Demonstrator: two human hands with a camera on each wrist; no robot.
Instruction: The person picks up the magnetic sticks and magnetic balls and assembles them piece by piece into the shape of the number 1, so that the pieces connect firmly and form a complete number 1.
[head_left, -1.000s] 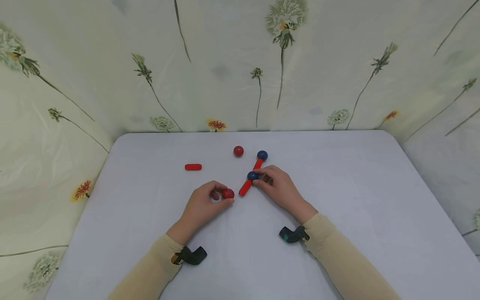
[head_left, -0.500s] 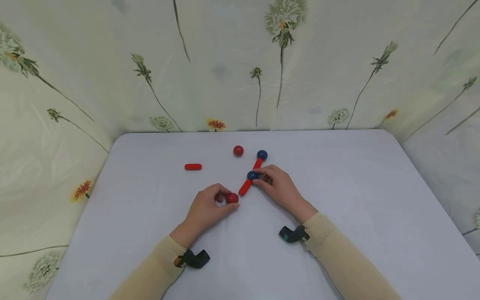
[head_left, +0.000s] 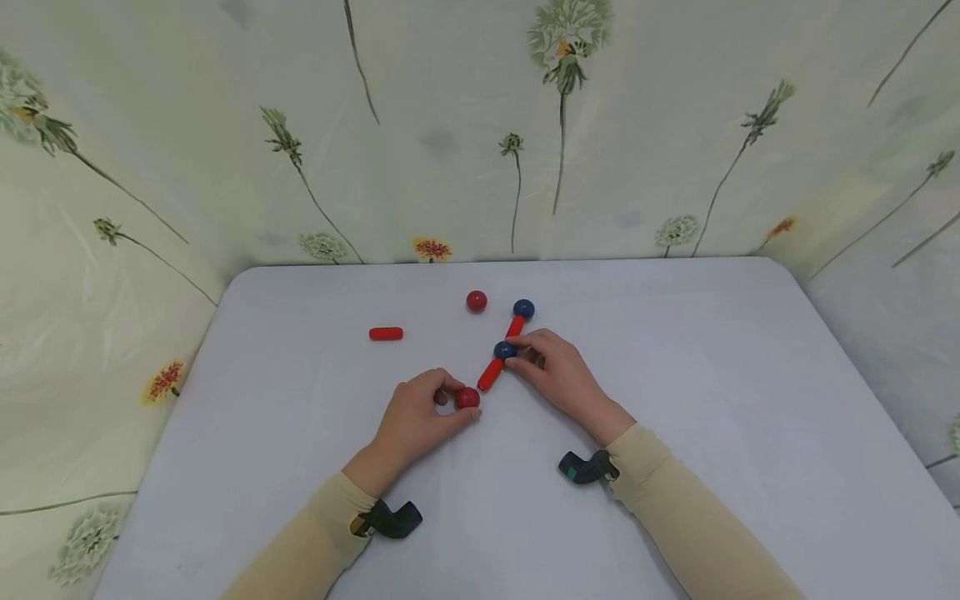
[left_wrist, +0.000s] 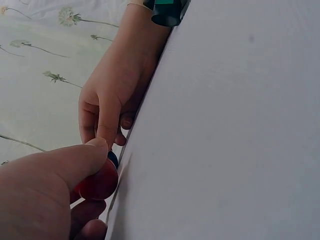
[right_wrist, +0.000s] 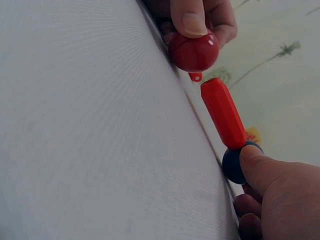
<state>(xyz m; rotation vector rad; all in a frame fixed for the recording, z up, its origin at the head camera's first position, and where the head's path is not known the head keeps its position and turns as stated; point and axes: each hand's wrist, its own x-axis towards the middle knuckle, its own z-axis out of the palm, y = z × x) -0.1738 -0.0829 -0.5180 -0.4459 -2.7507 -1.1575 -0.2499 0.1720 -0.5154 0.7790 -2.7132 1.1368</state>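
Between thumb and fingers, my left hand (head_left: 416, 417) pinches a red ball (head_left: 467, 398). My right hand (head_left: 558, 371) pinches a blue ball (head_left: 504, 350) that has a red rod on either side. One red rod (head_left: 491, 374) points down-left from it, its free end close to the red ball but apart from it. The other red rod (head_left: 515, 326) runs up to a second blue ball (head_left: 523, 309). In the right wrist view, a gap shows between the held red ball (right_wrist: 194, 52) and the rod's tip (right_wrist: 222, 112).
A second red ball (head_left: 476, 302) lies left of the far blue ball. Farther left is a loose red rod (head_left: 386, 334). All lie on a white-covered table (head_left: 675, 350), with a flower-patterned cloth (head_left: 442, 167) behind it.
My left hand has moved a little right and toward me with the red ball, nearer the lower rod's free end. My right hand and the joined pieces stay almost in place.
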